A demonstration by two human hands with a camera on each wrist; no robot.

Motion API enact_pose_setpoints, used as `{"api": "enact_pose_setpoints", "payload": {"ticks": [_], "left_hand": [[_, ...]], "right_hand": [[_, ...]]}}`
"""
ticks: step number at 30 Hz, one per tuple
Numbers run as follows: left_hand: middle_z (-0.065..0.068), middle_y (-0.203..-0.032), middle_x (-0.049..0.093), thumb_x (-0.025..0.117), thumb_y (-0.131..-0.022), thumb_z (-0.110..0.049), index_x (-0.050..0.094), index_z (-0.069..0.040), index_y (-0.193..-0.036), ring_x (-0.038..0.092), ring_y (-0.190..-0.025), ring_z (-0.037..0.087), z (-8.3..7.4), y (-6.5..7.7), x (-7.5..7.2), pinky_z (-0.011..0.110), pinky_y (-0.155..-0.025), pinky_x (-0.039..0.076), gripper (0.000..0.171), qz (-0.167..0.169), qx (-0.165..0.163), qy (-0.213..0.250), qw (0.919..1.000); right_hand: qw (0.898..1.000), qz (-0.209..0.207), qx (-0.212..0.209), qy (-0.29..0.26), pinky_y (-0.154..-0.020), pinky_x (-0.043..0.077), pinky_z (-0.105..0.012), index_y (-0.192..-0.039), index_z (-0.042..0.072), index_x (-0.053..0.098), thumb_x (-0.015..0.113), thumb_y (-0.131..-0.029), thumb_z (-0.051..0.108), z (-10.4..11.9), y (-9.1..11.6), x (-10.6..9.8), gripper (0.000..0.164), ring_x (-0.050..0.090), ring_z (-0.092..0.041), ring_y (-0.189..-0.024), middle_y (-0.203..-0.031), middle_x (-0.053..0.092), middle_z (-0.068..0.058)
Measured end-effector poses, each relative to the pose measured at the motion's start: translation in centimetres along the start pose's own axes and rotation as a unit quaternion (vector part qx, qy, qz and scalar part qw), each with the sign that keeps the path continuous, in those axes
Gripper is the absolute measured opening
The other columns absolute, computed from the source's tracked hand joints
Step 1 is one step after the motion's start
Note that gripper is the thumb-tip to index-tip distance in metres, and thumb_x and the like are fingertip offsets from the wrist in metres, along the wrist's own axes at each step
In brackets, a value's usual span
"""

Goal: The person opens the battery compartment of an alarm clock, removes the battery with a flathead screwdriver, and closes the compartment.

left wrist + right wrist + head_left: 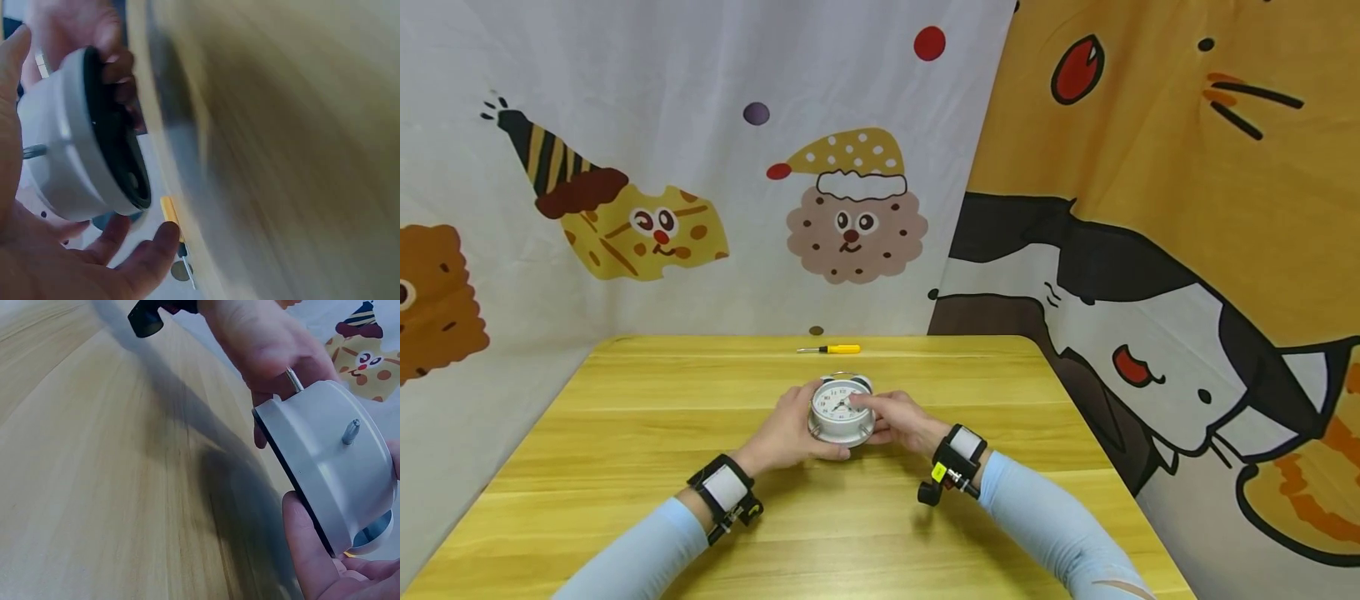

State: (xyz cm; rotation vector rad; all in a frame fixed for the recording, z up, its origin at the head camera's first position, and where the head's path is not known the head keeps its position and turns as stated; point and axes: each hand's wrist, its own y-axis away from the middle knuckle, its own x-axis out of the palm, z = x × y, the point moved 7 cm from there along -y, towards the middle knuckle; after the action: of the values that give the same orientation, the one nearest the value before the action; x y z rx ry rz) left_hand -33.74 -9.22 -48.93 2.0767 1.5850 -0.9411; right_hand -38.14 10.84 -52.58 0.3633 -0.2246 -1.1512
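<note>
A white twin-bell alarm clock (841,428) is held just above the wooden table (700,517), its dial facing up. My left hand (788,430) grips its left side, the thumb along the lower rim. On the other side, my right hand (904,422) pinches the clock, with the thumb over the dial and fingers underneath. The left wrist view shows the right hand's fingers (119,72) against the clock's dark back (119,137). Short metal legs (351,431) stick out of the casing in the right wrist view. Part of the dial is hidden by the right thumb.
A screwdriver (838,350) with a yellow handle lies near the table's far edge, beyond the clock. Behind the table hangs a cartoon-printed cloth (685,308). Straps with small devices (724,490) sit on both wrists.
</note>
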Motion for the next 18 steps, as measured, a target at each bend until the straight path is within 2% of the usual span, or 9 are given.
{"api": "enact_pose_setpoints", "payload": {"ticks": [3, 8, 14, 18], "left_hand": [[0.026, -0.155, 0.053, 0.108, -0.070, -0.052, 0.030, -0.008, -0.176, 0.055, -0.139, 0.039, 0.1, 0.2, 0.0, 0.063, -0.117, 0.053, 0.138, -0.006, 0.021, -0.045, 0.9987], [0.022, -0.154, 0.051, 0.110, -0.070, -0.039, 0.039, -0.011, -0.173, 0.050, -0.143, 0.041, -0.6, 0.2, -0.2, 0.061, -0.115, 0.055, 0.128, -0.036, 0.080, -0.109, 0.9901], [0.022, -0.166, 0.047, 0.110, -0.071, -0.028, 0.050, -0.013, -0.164, 0.049, -0.150, 0.046, -1.5, 0.2, -0.1, 0.061, -0.114, 0.058, 0.112, -0.063, 0.172, -0.196, 0.9635], [0.021, -0.168, 0.052, 0.105, -0.070, -0.010, 0.057, -0.012, -0.158, 0.052, -0.153, 0.047, -2.0, 0.3, -0.2, 0.061, -0.117, 0.057, 0.100, -0.087, 0.230, -0.220, 0.9441]], "right_hand": [[1.000, 0.001, 0.000, 0.002, -0.083, 0.069, -0.033, -0.134, 0.002, 0.071, 0.083, -0.101, 0.050, 0.2, 0.1, 0.0, 0.059, 0.082, -0.017, -0.087, -0.102, 0.082, -0.005], [1.000, 0.005, 0.000, 0.001, -0.083, 0.069, -0.034, -0.132, 0.001, 0.072, 0.083, -0.100, 0.051, 0.3, 0.1, -0.1, 0.060, 0.083, -0.017, -0.087, -0.103, 0.084, -0.006], [1.000, 0.016, 0.007, -0.001, -0.079, 0.069, -0.031, -0.129, 0.004, 0.075, 0.082, -0.100, 0.051, 0.3, 0.2, 0.0, 0.056, 0.083, -0.014, -0.085, -0.097, 0.085, -0.003], [1.000, 0.023, 0.001, -0.005, -0.074, 0.068, -0.029, -0.128, 0.002, 0.075, 0.080, -0.101, 0.051, 0.5, 0.2, 0.2, 0.056, 0.083, -0.013, -0.082, -0.090, 0.085, -0.001]]}}
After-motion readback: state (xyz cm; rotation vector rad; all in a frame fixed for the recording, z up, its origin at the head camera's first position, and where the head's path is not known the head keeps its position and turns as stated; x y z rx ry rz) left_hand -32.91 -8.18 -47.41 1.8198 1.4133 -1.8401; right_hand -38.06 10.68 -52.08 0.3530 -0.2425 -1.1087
